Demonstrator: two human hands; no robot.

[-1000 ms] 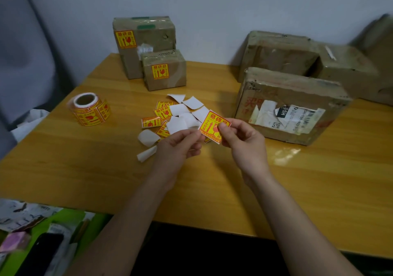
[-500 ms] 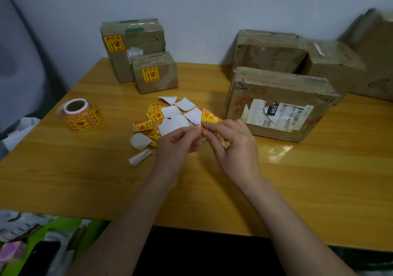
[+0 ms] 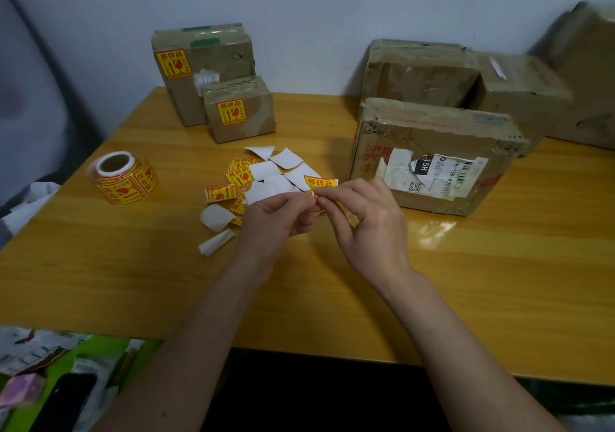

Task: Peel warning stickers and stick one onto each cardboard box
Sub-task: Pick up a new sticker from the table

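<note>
Both hands meet over the middle of the table and pinch one yellow and red warning sticker (image 3: 320, 182). My left hand (image 3: 278, 218) grips its lower left edge, my right hand (image 3: 366, 222) its right edge, and my fingers hide most of it. Behind them lies a pile of cut stickers (image 3: 238, 175) and white backing papers (image 3: 266, 172). A sticker roll (image 3: 121, 177) stands at the left. Two small boxes at the back left, a taller one (image 3: 206, 49) and a smaller one (image 3: 239, 109), each carry a sticker. A large box (image 3: 436, 152) with a torn shipping label stands at the right.
More cardboard boxes (image 3: 419, 72) (image 3: 522, 95) are stacked against the wall behind the large one. The yellow wooden table (image 3: 133, 265) ends at a near edge, with papers and a dark phone (image 3: 63, 401) below it at the lower left.
The sticker was held up flat and facing me; my hands have closed together over it, so only its top edge shows. The camera view shifted slightly.
</note>
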